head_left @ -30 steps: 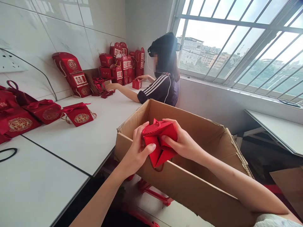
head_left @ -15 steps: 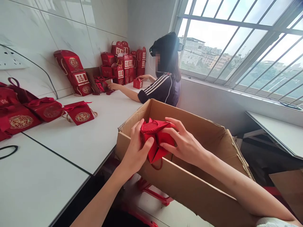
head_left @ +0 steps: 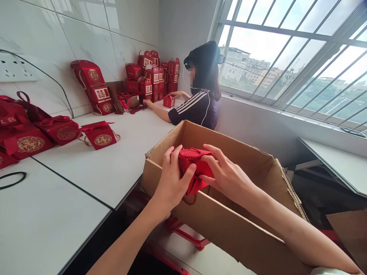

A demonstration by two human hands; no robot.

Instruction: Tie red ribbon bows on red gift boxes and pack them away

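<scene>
Your left hand (head_left: 174,183) grips the red paper box (head_left: 196,159) above the near edge of the cardboard carton (head_left: 223,221). Your right hand (head_left: 231,173), thumb along a panel a second ago, now pinches with bent fingers; the panels' gap seems narrower.

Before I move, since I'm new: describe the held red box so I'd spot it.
Find the open carton near the window. At its near edge, the left hand and right hand hold the red box. Unlike the darker tabletop boxes, it's bright red with red cord.
</scene>
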